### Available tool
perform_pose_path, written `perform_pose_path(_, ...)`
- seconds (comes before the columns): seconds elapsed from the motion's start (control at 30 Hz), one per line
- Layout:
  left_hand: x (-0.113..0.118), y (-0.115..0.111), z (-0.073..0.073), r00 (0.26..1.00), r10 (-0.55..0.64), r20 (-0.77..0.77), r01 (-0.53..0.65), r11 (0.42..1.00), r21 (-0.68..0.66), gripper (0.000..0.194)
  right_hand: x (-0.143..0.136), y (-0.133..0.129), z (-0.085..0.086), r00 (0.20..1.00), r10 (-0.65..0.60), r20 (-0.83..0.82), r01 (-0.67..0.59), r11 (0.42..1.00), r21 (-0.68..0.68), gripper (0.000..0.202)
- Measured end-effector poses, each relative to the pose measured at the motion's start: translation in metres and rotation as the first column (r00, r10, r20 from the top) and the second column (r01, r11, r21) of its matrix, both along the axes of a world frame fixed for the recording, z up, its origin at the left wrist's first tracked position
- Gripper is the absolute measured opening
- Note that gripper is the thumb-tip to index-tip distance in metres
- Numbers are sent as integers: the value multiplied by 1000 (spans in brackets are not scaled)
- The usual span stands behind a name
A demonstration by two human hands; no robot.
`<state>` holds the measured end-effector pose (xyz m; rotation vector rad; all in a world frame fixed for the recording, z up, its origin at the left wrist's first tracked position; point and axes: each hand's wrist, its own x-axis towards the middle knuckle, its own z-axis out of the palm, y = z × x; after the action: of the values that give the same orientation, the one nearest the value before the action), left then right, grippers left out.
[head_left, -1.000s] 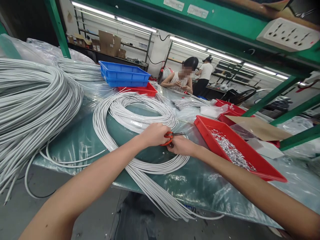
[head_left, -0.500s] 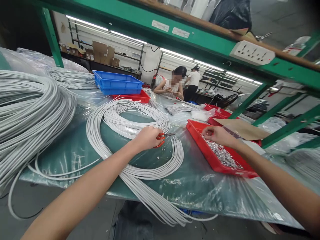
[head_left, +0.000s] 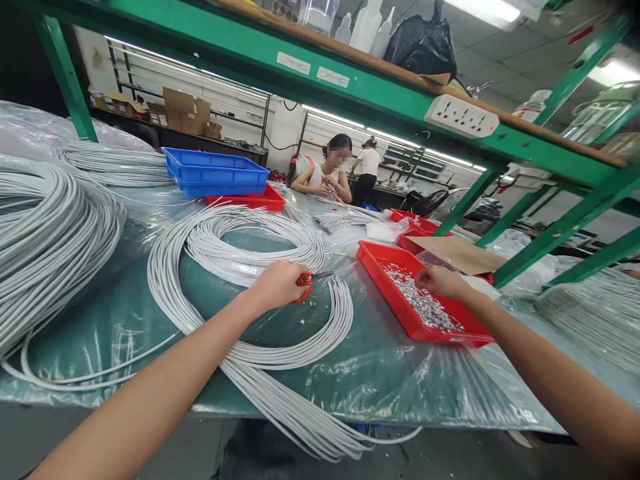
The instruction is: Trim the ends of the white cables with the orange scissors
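My left hand is wrapped round the orange handles of a pair of scissors, whose metal blades point right over the coiled cables. Below the blades, the ends of a bundle of white cables curve round on the green table. On the right, my right hand is over a red tray that holds many small silvery metal pieces. Its fingers are bent together at the pieces; whatever they may hold is too small to make out.
Large cable coils lie at the left. Blue trays stand on a red one at the back. A green shelf frame with a power strip crosses above. A person sits across the table.
The camera view has shifted. My right hand has moved from the tray's far left part toward its middle, and its fingers have drawn closer together. My left hand still holds the scissors.
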<state>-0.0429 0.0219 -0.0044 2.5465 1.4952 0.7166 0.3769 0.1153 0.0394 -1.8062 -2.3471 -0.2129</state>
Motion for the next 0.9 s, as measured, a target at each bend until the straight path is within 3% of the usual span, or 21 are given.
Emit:
perform_pose_path(0.17, 0, 0, 0, 1000, -3, -2, 3, 1000, -13, 15, -43, 1, -4, 996, 48, 72, -49, 999, 15, 5)
perform_pose_path(0.33, 0, -1, -2, 1000, -16, 0, 16, 1000, -3, 15, -122, -31, -25, 949, 304, 83, -301, 952, -54, 12)
perform_pose_path(0.37, 0, -1, -2, 1000, -17, 4, 16, 1000, 6, 15, -139, -39, -31, 919, 387, 73, -381, 921, -84, 13)
perform_pose_path(0.43, 0, 0, -3, 1000, -14, 15, 14, 1000, 22, 14, -166, -52, -42, 777, 628, 39, -623, 776, -97, 19)
perform_pose_path(0.5, -1, 0, -3, 1000, -13, 27, 12, 999, 33, 14, -186, -59, -52, 687, 724, 55, -719, 689, -92, 22)
perform_pose_path(0.63, -1, 0, -4, 999, -22, 24, 21, 999, 44, 13, -200, -57, -65, 602, 792, 105, -782, 611, -122, 28)
perform_pose_path(0.9, -1, 1, -4, 999, -38, 22, 36, 996, 84, 13, -203, -42, -68, 576, 816, 46, -806, 576, -135, 26)
